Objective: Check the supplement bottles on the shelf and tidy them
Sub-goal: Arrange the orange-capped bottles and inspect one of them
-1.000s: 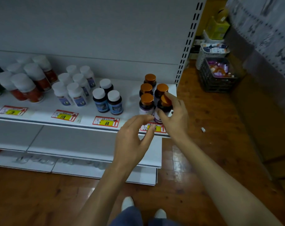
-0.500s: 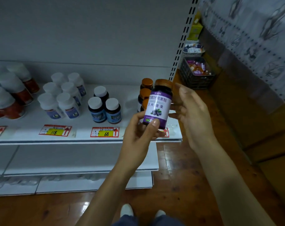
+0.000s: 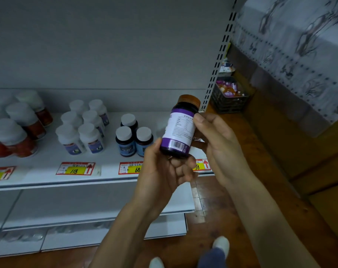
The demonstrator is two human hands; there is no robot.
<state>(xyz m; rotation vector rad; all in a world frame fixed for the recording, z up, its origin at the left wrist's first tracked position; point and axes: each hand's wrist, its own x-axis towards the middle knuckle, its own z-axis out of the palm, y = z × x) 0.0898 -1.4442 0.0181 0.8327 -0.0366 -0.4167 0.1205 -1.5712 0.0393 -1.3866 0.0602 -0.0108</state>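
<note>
Supplement bottle (image 3: 178, 130): dark round body, purple-and-white label, orange-brown cap. It's held in the air, cap up and slightly tilted, in front of the right end of the white metal shelf (image 3: 48, 178). Back of the label faces the camera: white panel of small print, barcode near the bottom, text too small to read.

Left hand (image 3: 164, 171) grips the bottle's base, fingers curled under and around the bottom. Right hand (image 3: 222, 151) holds the right side, thumb pressed on the label edge, other fingers behind the bottle and mostly hidden.

On the shelf, left to right: red-bodied bottles with white caps (image 3: 19, 132), white bottles with purple labels (image 3: 83, 132), three dark bottles with blue labels and white caps (image 3: 133, 140). All upright, in separate clusters.

Red-and-yellow price tags on the front edge: "118" tag (image 3: 75, 168) below the white bottles, "68" tag (image 3: 130, 168) below the blue-label ones, partly covered by the left hand.

Black plastic crate (image 3: 228, 101) of colourful packets sits on the brown wooden floor (image 3: 232, 200), past the shelf's slotted upright (image 3: 218, 60).
</note>
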